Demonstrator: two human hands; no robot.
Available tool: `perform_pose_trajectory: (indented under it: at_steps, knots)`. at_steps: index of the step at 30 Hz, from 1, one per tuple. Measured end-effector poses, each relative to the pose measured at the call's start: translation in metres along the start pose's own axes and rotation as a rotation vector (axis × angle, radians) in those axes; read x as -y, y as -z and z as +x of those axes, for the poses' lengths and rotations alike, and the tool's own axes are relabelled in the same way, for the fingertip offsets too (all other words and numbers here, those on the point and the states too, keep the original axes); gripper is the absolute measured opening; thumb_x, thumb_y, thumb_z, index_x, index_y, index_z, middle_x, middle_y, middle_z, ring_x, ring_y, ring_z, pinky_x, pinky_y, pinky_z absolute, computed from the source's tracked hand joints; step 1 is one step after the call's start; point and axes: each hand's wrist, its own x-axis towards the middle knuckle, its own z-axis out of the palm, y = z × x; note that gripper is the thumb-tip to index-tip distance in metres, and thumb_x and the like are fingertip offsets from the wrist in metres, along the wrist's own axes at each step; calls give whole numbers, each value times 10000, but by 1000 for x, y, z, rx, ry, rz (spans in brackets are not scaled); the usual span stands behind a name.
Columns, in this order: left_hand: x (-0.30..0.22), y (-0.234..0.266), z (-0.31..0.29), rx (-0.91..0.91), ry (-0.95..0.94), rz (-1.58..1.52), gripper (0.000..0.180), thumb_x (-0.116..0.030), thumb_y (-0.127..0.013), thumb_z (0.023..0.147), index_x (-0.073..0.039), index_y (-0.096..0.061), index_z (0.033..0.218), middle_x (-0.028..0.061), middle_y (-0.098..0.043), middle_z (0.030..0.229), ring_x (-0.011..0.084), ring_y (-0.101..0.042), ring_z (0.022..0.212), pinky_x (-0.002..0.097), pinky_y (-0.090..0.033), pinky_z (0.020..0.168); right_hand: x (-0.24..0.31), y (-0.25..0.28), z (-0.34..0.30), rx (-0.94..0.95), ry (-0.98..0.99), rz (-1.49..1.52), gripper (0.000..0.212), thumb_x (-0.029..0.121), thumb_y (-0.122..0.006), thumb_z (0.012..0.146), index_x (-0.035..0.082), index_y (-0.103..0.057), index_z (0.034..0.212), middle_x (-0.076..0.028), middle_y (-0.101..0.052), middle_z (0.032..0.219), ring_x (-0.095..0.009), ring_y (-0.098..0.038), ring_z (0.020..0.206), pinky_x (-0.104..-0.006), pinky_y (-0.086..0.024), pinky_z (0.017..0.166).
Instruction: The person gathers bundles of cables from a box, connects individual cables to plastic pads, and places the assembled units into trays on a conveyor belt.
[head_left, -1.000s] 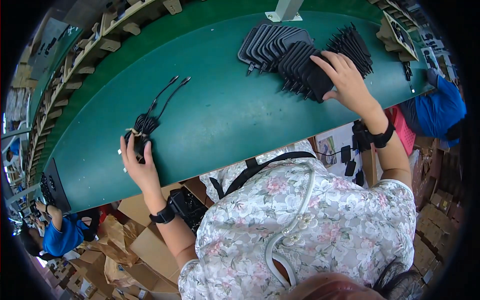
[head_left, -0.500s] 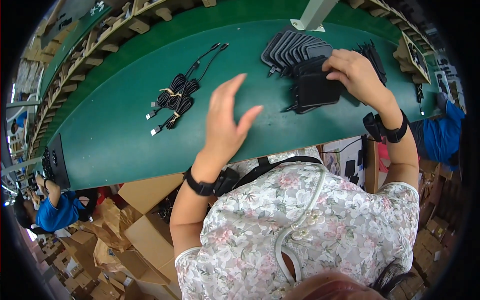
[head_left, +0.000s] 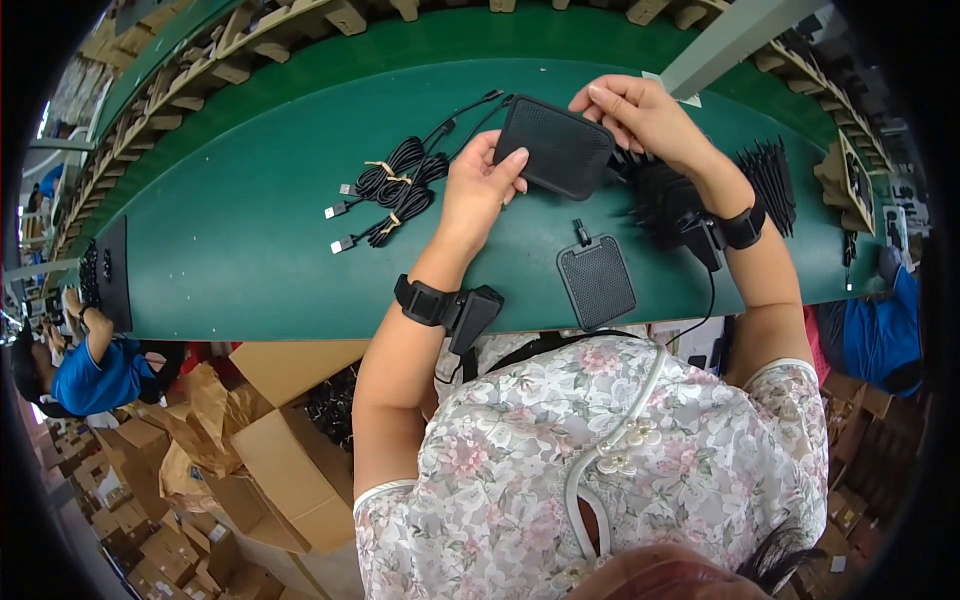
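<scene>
Pad (head_left: pixel 555 147): held above the green table (head_left: pixel 250 260); black, mesh-faced, rounded at the corners; its broad face is turned up and slightly tilted.
Left hand (head_left: pixel 482 185): closed around the pad's left edge; the thumb is laid on the face; the fingers are partly hidden beneath.
Right hand (head_left: pixel 645 118): poised at the pad's upper right corner, with fingers curled; whether the corner is pinched or merely neared cannot be told.
Loose pad (head_left: pixel 597 280): laid on the table below the pad, well apart from it; its short connector is pointed away from the person.
Cables (head_left: pixel 395 190): laid left of the pad; bundled with pale ties; one cord is run close to the pad's left side.
Pile (head_left: pixel 665 205): placed right of the pad, partly covered by the right forearm; too dark for single pieces to be counted.
Fan (head_left: pixel 768 185): set farther right of the pad, past the pile; made up of thin black pieces.
Pad work: one piece is apparently being steadied by the left while its right corner is attended to by the right.
Corner move: a firm left hold seems to be called for, with the right fingers placed cleanly; the nearby cord is best kept unsnagged.
</scene>
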Motion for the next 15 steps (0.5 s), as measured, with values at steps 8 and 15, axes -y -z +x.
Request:
perform_pose_trajectory:
  at_steps: [8,15]
  knots:
    - [-25,-9,-21,-85,-351,188,318,-82,-629,849,-3,-526,1140,43,-603,869,109,-560,683,222,-450,598,22,-6,19,18,461,-706,261,198,-616,882,44,-603,1091,6,-566,772,-61,-517,685,-227,-435,587]
    - [-51,23,-54,-423,-954,1219,333,-58,-613,820,-14,-543,1142,164,-529,1159,310,-523,1031,400,-427,871,2,232,124,-1404,719,-582,329,102,-580,847,-17,-530,1150,-178,-641,969,-287,-611,910,-369,-467,791]
